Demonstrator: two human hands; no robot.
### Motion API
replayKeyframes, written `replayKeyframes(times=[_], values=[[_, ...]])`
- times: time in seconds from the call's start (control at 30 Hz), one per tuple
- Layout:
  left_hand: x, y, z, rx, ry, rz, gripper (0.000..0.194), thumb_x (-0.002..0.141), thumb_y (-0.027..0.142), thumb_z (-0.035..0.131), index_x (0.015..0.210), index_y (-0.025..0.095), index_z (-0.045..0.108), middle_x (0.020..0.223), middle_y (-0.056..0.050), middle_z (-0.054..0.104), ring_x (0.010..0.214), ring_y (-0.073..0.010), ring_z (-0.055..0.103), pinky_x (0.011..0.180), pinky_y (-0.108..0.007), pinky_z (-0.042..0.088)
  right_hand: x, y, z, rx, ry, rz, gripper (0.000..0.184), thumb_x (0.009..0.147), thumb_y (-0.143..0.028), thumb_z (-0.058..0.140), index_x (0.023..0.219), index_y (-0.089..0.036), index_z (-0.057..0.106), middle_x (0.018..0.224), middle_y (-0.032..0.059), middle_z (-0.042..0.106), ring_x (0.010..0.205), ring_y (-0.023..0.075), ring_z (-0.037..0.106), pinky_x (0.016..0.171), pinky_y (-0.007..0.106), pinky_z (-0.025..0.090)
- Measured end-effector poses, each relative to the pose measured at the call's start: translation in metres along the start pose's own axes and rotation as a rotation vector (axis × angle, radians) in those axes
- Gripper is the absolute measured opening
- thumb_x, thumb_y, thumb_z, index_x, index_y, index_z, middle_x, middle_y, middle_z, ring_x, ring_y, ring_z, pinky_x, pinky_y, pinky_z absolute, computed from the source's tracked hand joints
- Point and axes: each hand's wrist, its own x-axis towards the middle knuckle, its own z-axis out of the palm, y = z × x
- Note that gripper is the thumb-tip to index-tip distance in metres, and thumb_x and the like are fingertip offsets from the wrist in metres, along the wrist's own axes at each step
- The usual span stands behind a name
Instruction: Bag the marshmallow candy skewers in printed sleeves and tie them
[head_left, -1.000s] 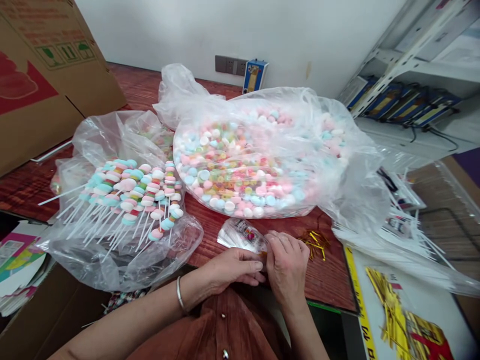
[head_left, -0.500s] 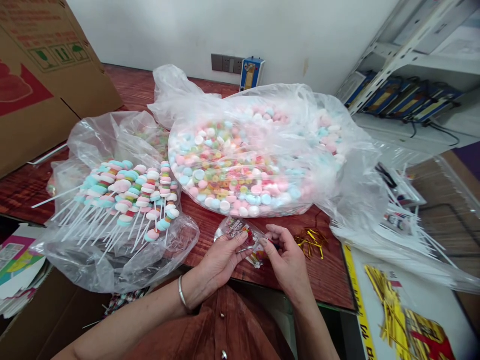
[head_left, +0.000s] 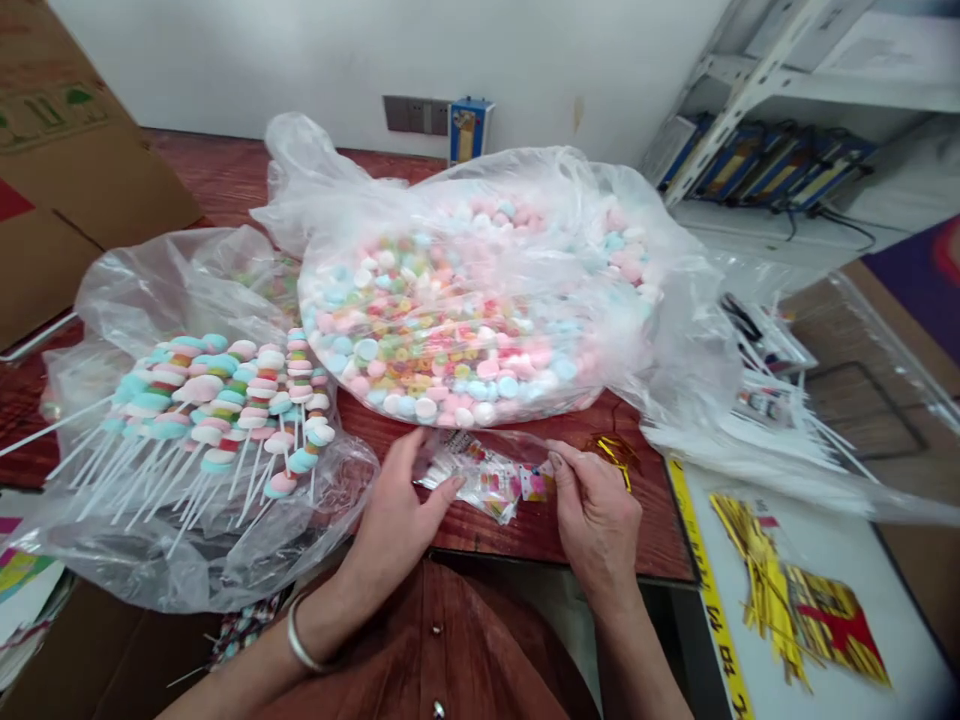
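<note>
My left hand [head_left: 401, 505] curls its thumb and fingers round the left end of a clear plastic bag [head_left: 517, 442]. Its right end is pinched between the thumb and fingers of my right hand [head_left: 598, 505], so the bag stretches across between them. Under it, small printed plastic packets [head_left: 487, 480] lie on the tabletop near the front edge. Gold twist ties [head_left: 616, 460] sit just behind my right hand. To the left, marshmallow and gummy skewers [head_left: 225, 400] with white sticks rest in a heap on clear plastic.
A large round tray of marshmallows and gummy rings [head_left: 450, 340] under plastic sheeting fills the table's middle. A cardboard box [head_left: 82, 190] stands at left. On the right are white sticks [head_left: 795, 430], more gold ties [head_left: 765, 590] and a metal shelf [head_left: 750, 120].
My hands have moved apart, drawing the clear bag out sideways between them. Earlier they were close together over the packets. The view has shifted, so the table's things appear further left.
</note>
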Motion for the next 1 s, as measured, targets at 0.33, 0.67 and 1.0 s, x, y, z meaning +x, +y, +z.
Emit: replayKeyframes(times=[0.33,0.67,1.0], values=[[-0.011,-0.011,-0.012,-0.521,-0.464,-0.486,0.019,0.077,0.033,0.078,0.091,0.02,0.075,0.092,-0.005,0.075,0.09,-0.0224,0.069,0.084,-0.033,0.06,-0.022,-0.079,-0.001,0.489,-0.198,0.05,0.024,0.1,-0.021,0.045,0.106,-0.019,0.068,0.097,0.0063,0.074,0.09,0.0167,0.066,0.084,0.027,0.052],[-0.006,0.014,0.02,-0.326,-0.148,-0.516,0.032,0.054,0.019,0.091,0.081,0.015,0.072,0.081,-0.004,0.076,0.084,-0.0253,0.072,0.078,-0.036,0.062,-0.035,-0.065,0.008,0.924,-0.13,0.69,0.009,0.087,-0.025,0.063,0.09,-0.018,0.069,0.081,-0.0005,0.067,0.074,0.0137,0.06,0.07,0.024,0.048],[-0.009,0.005,0.038,-0.377,-0.238,-0.249,0.032,0.058,0.031,0.092,0.067,0.014,0.066,0.064,0.0,0.064,0.061,-0.0108,0.057,0.061,-0.022,0.05,-0.033,-0.052,0.004,0.822,-0.133,0.655,0.014,0.088,-0.027,0.061,0.081,-0.018,0.069,0.078,0.0014,0.069,0.076,0.0169,0.06,0.073,0.026,0.047]])
